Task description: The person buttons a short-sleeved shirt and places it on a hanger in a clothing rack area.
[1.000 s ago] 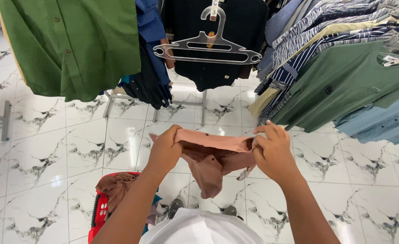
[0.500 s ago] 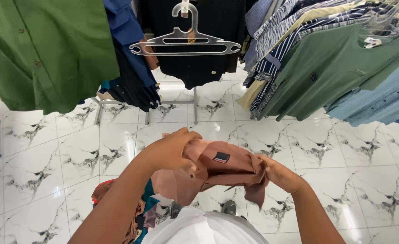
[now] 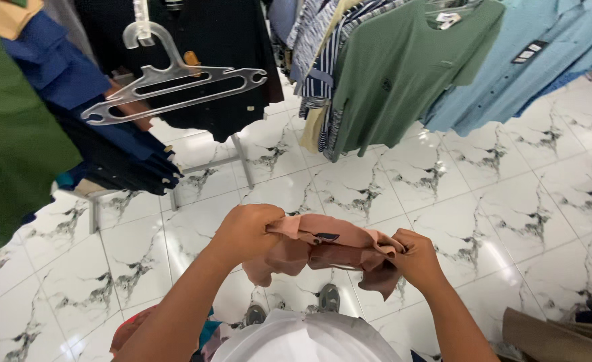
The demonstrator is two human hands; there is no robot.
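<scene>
A dusty-pink garment [image 3: 326, 251] is bunched between both hands at waist height, with a small dark label showing on its top fold. My left hand [image 3: 246, 231] grips its left end with fingers curled over the cloth. My right hand [image 3: 417, 258] pinches the right end, where folds hang down. Above and to the left, an empty clear plastic hanger [image 3: 172, 84] hangs from the rack in front of a black shirt [image 3: 222, 60].
Racks of hanging shirts surround me: green [image 3: 8, 147] and navy [image 3: 88, 107] at left, olive green [image 3: 403, 74] and light blue [image 3: 530, 60] at right. A metal rack leg [image 3: 242, 157] stands on the white marble floor. Folded brown cloth [image 3: 557, 335] lies at lower right, a red basket [image 3: 132, 332] at lower left.
The view has swung so the racks shifted left. The pink garment went from stretched flat to gathered into a tighter bundle, and my hands moved closer together.
</scene>
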